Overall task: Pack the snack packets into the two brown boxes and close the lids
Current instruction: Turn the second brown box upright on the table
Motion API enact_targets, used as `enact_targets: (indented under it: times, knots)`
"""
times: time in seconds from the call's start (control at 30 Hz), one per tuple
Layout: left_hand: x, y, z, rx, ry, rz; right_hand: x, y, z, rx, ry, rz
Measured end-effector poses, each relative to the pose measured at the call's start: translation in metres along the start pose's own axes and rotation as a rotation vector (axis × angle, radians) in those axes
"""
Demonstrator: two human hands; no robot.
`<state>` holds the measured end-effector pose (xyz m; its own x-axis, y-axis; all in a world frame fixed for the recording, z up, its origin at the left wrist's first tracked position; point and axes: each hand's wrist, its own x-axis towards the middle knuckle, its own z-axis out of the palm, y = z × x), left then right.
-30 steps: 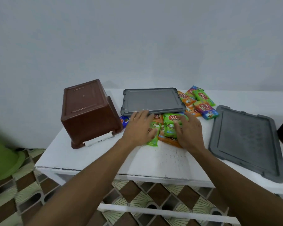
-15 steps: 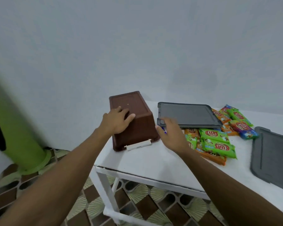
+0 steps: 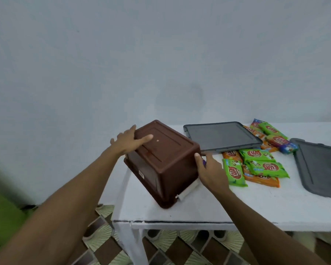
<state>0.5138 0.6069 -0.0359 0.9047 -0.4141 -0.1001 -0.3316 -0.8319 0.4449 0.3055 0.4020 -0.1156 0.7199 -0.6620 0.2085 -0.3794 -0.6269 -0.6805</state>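
Left hand (image 3: 129,141) splayed flat, right hand (image 3: 210,172) thumb raised.

Brown box (image 3: 166,159): smooth plastic, slight sheen. Grey lids (image 3: 221,135): matt plastic. Snack packets (image 3: 256,165): glossy foil-like wrap.

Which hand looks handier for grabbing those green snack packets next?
Probably right. The right hand touches the brown box on its right side, beside the green snack packets; the left hand lies on its far left edge, away from them.
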Motion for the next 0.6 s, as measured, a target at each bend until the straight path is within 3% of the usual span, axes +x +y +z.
enact_targets:
  times: [0.1,0.3,0.4,0.5,0.6]
  knots:
    - [0.004,0.0,0.001,-0.259,-0.003,-0.048,-0.007,-0.008,0.0,-0.003,-0.03,0.038]
    - [-0.021,-0.002,-0.026,-0.642,0.047,0.016,-0.005,-0.036,-0.039,0.093,0.192,-0.098]
    - [-0.037,-0.008,-0.037,-0.942,0.08,0.009,-0.001,-0.059,-0.054,0.285,0.276,-0.153]
    - [-0.046,-0.016,-0.034,-1.153,0.045,-0.038,-0.001,-0.071,-0.057,0.62,0.269,0.012]
    - [-0.052,-0.025,-0.022,-1.203,-0.004,-0.084,-0.008,-0.064,-0.061,0.948,0.278,0.254]
